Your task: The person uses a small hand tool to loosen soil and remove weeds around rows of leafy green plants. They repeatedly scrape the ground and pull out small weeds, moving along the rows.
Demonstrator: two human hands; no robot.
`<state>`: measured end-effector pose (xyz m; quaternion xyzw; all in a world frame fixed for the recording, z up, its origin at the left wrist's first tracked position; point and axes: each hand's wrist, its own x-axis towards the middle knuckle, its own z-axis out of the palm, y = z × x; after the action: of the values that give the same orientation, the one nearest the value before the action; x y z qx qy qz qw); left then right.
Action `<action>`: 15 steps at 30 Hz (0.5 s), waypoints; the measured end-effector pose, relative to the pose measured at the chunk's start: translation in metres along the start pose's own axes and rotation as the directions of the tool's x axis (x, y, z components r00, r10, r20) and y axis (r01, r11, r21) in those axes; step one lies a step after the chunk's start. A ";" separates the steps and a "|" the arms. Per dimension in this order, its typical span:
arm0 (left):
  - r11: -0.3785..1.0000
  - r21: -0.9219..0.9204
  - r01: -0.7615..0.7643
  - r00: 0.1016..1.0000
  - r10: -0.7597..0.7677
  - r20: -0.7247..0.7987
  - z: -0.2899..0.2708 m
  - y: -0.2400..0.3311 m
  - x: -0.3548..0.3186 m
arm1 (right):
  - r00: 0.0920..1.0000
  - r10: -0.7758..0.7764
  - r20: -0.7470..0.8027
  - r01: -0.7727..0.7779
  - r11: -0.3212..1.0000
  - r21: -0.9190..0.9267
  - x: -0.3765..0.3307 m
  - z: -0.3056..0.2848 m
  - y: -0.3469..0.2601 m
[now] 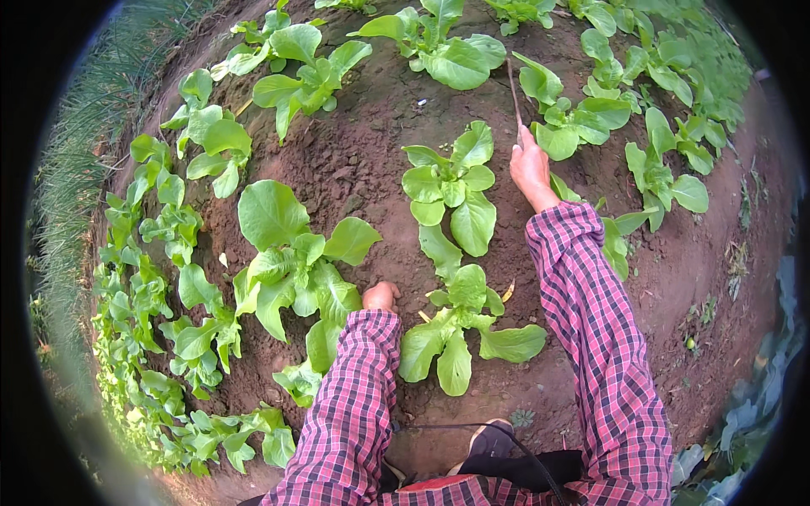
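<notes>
A: We start nearest the body: two sleeves of red-and-dark check rise from six o'clock, with a dark shoe [492, 438] and a thin black cord [506, 438] between them on the brown soil [371, 169].

B: We see the left hand [381, 296] close to the centre, knuckles on the bare earth. It is curled into a fist, and we cannot tell whether anything sits inside it. A low leafy green plant [462, 329] grows just beside it at three o'clock, and a larger leafy plant [291, 266] stands just beside it at nine o'clock. The hand touches neither that we can make out.

A: Farther out, at about one o'clock from the centre, we find the right hand [531, 169], its fingers closed narrow around the lower end of a thin stick [512, 93].

B: The stick runs up from the fingertips toward twelve o'clock, slightly tilted, its far end over open soil between two plants. Its lower end is hidden inside the grip.

A: At nine o'clock of that hand stands an upright green seedling [451, 190], near but apart from the fingers. At two o'clock of it grows another leafy plant [574, 114], just beside the knuckles.

B: Beyond, we see more green plants in rows to the far rim, and a strip of fine grass [80, 126] bordering the bed at nine to ten o'clock.
</notes>
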<state>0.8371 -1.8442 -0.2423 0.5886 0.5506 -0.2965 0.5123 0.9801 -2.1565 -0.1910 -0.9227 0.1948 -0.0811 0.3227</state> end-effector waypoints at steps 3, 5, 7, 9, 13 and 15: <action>0.989 0.138 -0.056 0.998 0.058 -0.012 -0.012 -0.006 0.017 | 0.986 0.117 0.117 -0.107 0.990 -0.096 -0.017 0.007 -0.005; 0.970 0.224 -0.092 0.996 0.085 0.039 -0.011 -0.003 0.018 | 0.991 0.093 0.096 -0.089 0.995 -0.044 -0.054 0.006 0.007; 0.954 0.285 -0.094 0.995 0.081 0.057 -0.021 -0.003 0.026 | 0.974 0.129 0.186 -0.112 0.989 -0.099 -0.097 -0.006 -0.002; 0.932 0.336 -0.133 0.987 0.096 0.127 -0.016 0.001 0.023 | 0.969 0.139 0.204 -0.120 0.987 -0.105 -0.144 -0.024 0.010; 0.976 0.218 -0.031 0.968 -0.025 0.251 -0.017 0.002 0.024 | 0.946 0.194 0.259 -0.146 0.970 -0.194 -0.230 -0.053 0.013; 0.986 0.164 0.018 0.943 -0.071 0.324 -0.018 0.004 0.012 | 0.952 0.174 0.251 -0.115 0.966 -0.233 -0.254 -0.068 0.017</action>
<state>0.8397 -1.8225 -0.2462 0.5572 0.4450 -0.4450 0.5416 0.7246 -2.1024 -0.1553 -0.9378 0.2243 0.0905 0.2491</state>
